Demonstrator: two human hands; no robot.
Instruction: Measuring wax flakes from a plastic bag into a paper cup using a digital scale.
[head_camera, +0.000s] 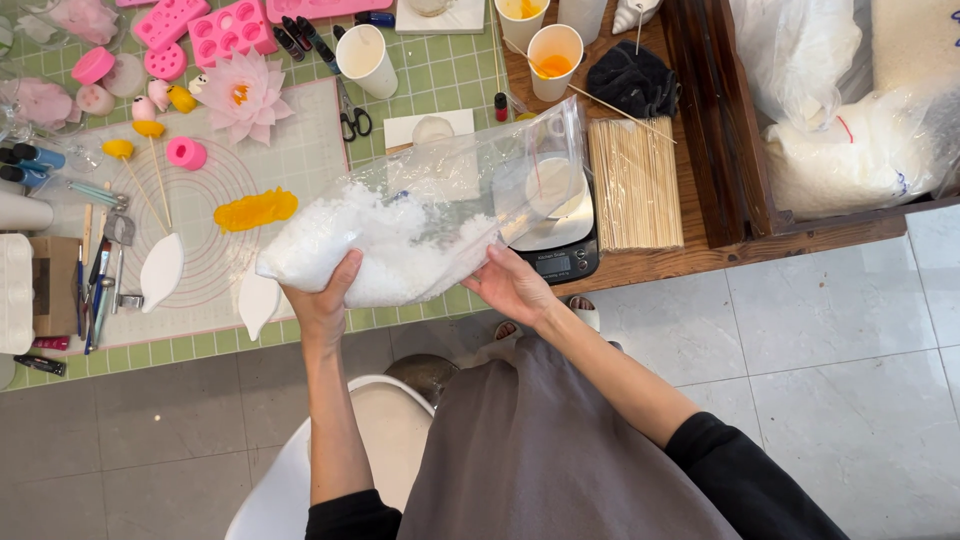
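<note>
A clear plastic bag of white flakes (400, 240) is being gripped underneath by the left hand (322, 298) and right hand (512, 285), tilted over a black digital scale (560, 255).

A green grid cutting mat (440, 75) covers the worktable. On it lie a pink lotus-shaped flower (243, 95), black-handled scissors (351, 118), pink silicone moulds (205, 25) and a white paper cup (366, 60). Right of the mat (on brown wood) sit bamboo skewers (634, 183) and an orange-stained cup (555, 60).
</note>
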